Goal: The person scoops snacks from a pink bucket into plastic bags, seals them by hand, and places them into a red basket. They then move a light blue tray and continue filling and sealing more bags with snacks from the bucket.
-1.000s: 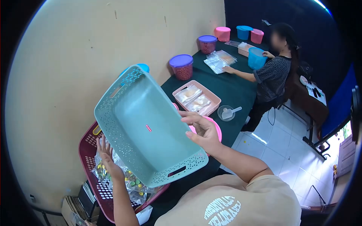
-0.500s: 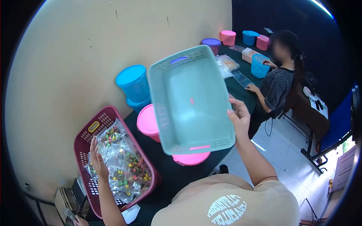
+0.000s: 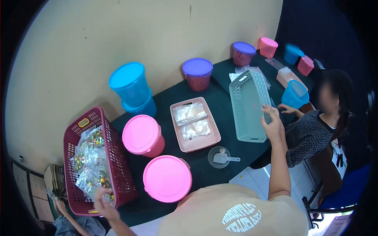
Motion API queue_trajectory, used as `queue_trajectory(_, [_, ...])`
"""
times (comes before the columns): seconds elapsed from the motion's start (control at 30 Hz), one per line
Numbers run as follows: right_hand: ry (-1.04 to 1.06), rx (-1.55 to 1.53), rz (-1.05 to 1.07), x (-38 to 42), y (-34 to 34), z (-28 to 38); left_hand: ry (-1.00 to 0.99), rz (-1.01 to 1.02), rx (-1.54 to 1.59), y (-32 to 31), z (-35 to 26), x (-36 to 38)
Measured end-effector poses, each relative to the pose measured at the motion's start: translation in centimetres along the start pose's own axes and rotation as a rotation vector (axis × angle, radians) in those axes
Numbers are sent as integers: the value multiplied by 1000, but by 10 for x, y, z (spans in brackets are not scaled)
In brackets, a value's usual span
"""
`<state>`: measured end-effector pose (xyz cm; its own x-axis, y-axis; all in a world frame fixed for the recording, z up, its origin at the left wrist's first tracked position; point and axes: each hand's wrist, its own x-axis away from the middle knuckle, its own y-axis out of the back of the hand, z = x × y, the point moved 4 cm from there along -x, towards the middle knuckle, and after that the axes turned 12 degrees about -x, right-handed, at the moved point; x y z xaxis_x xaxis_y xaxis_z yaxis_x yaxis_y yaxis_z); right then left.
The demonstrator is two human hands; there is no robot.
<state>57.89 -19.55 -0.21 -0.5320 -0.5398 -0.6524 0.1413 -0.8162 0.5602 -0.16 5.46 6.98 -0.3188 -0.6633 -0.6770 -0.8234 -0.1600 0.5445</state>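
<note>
My right hand (image 3: 271, 121) has its fingers closed at the near right rim of a light green plastic basket (image 3: 251, 114), which is tilted toward the dark table's right side. Nothing shows inside this basket. Lower left, my left hand (image 3: 104, 205), slightly blurred, is open with fingers apart. It overlaps the near corner of a maroon laundry-style basket (image 3: 122, 173). Clear plastic packets (image 3: 93, 161) of small multicoloured pieces fill that basket. Two round tubs with pink lids (image 3: 167, 179) stand between my hands.
A pale pink tray (image 3: 214, 135) holds clear plastic bags. Close by, a white scoop (image 3: 221, 158) lies in a clear bowl. Blue tubs (image 3: 128, 76) are stacked by the wall, near a purple-lidded tub (image 3: 197, 67). One person (image 3: 315, 129) sits at right; another person's arm (image 3: 69, 216) shows lower left.
The green basket has gone from close before me to the table's right side with my right hand. My left hand has moved down toward me. The pink tray and bowl have come into view.
</note>
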Motion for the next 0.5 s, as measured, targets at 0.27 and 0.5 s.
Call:
queue_trajectory(0.27, [-563,-816,156,2,-50,-158,361,-10,127,-87,-64,56])
queue_trajectory(0.5, [-558,-736,282,20,-58,-217,394,-49,-10,-82,-79,52])
